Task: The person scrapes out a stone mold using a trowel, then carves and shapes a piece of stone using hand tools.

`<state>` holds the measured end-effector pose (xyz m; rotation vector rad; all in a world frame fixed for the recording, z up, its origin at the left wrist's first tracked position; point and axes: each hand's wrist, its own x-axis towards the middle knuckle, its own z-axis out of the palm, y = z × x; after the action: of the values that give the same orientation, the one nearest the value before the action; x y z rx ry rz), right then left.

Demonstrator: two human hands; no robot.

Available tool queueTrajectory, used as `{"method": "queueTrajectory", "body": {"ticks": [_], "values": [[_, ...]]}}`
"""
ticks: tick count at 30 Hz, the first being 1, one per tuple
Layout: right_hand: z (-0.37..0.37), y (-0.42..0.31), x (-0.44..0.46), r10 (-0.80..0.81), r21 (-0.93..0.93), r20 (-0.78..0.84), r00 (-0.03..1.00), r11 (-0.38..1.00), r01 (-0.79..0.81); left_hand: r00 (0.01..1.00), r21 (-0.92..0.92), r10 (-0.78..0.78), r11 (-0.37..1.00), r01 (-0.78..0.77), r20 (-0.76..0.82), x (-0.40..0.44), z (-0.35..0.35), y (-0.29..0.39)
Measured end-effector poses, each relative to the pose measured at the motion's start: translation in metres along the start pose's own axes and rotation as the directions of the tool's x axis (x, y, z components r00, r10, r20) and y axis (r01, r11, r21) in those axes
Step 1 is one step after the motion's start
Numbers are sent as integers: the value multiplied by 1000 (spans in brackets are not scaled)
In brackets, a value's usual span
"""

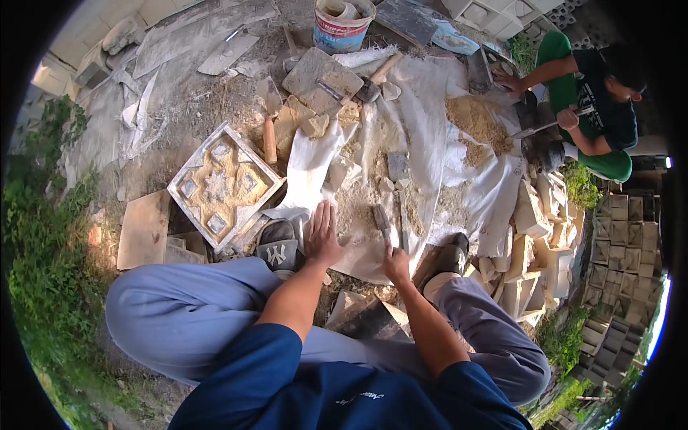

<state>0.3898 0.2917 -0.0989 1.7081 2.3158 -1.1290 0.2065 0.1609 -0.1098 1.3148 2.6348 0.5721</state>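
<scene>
Gripping a short tool point(381, 218) by its handle, the right hand point(396, 265) closes in a fist low over the pale cloth sheet point(423, 107), in the middle of the head view. The left hand point(325, 235) lies palm down to its left, fingers stretched toward the far side with slight gaps between them, beside the left shoe point(278, 247). A thin bar point(404, 218) lies just right of the held tool, and a small grey block point(398, 165) sits farther off. To the left, a square patterned frame point(213, 147) rests tilted cornerwise on the ground, yellowish material filling parts of its pattern. Near its far right side is a wooden handle point(269, 140). Beyond, a hammer point(330, 92) lies on a flat grey slab point(315, 68), with a labelled bucket point(340, 37) farther away. At the far right, another person point(605, 107) crouches beside a sand heap point(476, 122), one hand holding a long-handled tool point(536, 130). Pale angular blocks point(534, 211) are piled right of the sheet.
</scene>
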Motion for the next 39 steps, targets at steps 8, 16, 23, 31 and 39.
{"method": "queueTrajectory", "body": {"ticks": [8,16,23,31,39], "values": [[-15,-15,5,-208,279,-156,966,929,245,999,-1,-4,1000,4,-38,-2,3,-3],[-10,-6,-10,-92,-41,54,994,995,94,1000,5,-12,1000,12,20,-1,-4,1],[-32,8,-28,-334,-70,109,936,937,342,999,-1,2,1000,-2,49,-1,5,-5],[-35,-14,-22,-86,-177,198,976,977,122,999,6,38,999,-38,-18,0,3,-5],[-23,19,-27,-155,-242,107,982,954,177,997,9,41,999,-40,-61,-1,8,-5]]}}
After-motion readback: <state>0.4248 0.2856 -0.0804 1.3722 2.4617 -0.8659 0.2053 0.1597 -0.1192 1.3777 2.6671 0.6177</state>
